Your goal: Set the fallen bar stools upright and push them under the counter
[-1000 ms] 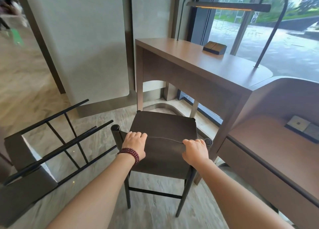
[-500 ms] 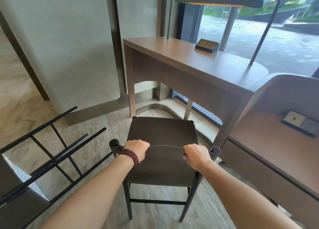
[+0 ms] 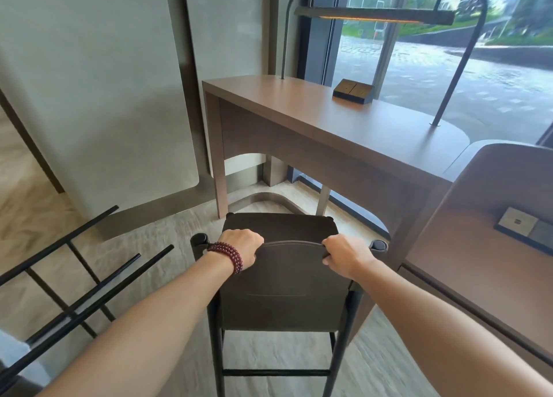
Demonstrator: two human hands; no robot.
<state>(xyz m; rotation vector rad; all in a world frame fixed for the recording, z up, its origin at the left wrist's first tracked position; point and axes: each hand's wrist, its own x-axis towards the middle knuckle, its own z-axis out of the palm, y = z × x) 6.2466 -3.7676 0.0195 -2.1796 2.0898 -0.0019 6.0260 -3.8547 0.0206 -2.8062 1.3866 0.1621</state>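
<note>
Dark brown bar stool with a flat square seat, low curved backrest and thin black metal legs (image 3: pixel 278 265): it is standing upright on the pale stone-patterned floor (image 3: pixel 167 232), directly in front of the long brown wooden counter (image 3: pixel 344 127) and just short of its opening. The front edge of the seat is sitting near the counter's left leg, not yet under the top.

The person is holding the top rail of the backrest with both hands. The left hand (image 3: pixel 239 247), with a dark red bead bracelet (image 3: pixel 226 256) on the wrist, is wrapped over the rail near its left post. The right hand (image 3: pixel 344 254) is curled closed over the rail near its right post. Both arms are reaching out nearly straight.

A second stool of the same black frame (image 3: pixel 68 280) is lying on its side at the left, legs pointing up and away, well apart from the hands.

Handling, as a judgement: the frame is looking rigid, tall and narrow-footed, so probably top-heavy and inclined to tip if shoved high. The two-handed hold on the rail, spread toward the posts, is giving square steering. The legs may be catching or scraping on the floor, so a low, even push seems wise. The counter's apron is looking close to the backrest height; clearance cannot be told.
</note>
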